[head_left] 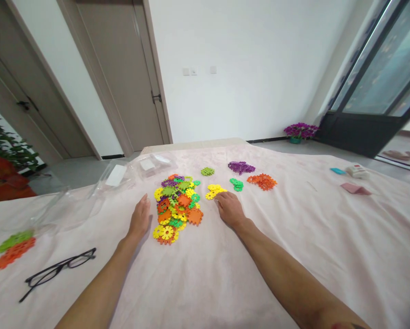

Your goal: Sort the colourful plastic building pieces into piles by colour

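Observation:
A mixed heap of notched plastic building discs (177,205) in orange, yellow, green and purple lies on the pale pink cloth. Just left of that heap my left hand (140,218) rests on its edge, fingers stretched out and holding nothing. On the other side my right hand (231,209) reaches to a small group of yellow discs (212,192). Its fingers are bent and closed on a yellow disc at the near edge of the group; the fingertips are partly hidden. Sorted by colour nearby are green discs (237,184), orange pieces (261,181), purple pieces (241,167) and lime-green pieces (207,171).
Clear plastic packaging (118,176) lies at the left back. Black glasses (57,269) and more lime and orange pieces (15,249) lie at the left front. A small white box (357,172), a blue item (337,171) and a folded pink cloth (355,188) sit at the right.

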Tool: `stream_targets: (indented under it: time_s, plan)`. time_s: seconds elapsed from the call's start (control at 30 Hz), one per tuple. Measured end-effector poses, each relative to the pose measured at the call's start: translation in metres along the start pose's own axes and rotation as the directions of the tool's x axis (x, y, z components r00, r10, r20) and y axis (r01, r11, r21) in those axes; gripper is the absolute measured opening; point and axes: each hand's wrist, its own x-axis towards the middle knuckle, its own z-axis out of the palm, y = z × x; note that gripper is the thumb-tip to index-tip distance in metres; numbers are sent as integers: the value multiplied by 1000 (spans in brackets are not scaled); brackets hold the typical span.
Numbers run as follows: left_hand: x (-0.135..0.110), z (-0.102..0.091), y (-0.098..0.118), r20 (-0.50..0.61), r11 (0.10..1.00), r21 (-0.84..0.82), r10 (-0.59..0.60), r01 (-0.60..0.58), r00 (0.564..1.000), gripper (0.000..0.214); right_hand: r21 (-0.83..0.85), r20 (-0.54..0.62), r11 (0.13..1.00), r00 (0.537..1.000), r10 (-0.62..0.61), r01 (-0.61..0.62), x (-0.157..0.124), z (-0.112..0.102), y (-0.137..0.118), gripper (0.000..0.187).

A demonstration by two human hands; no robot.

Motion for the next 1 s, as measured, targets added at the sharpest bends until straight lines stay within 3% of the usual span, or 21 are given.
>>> stream_targets:
  time_s: [0.53,0.73,1.0]
  plan:
    - [0,5,-1,124,993,120,-24,9,992,63,-6,-45,997,996,-75,75,3,2,3,30]
    - [0,6,1,113,987,144,-86,69,990,61,-11,-67,996,993,-94,94,2,5,6,30]
    - [1,8,-3,101,988,142,-71,56,992,61,-10,-67,995,993,-100,100,2,4,6,29]
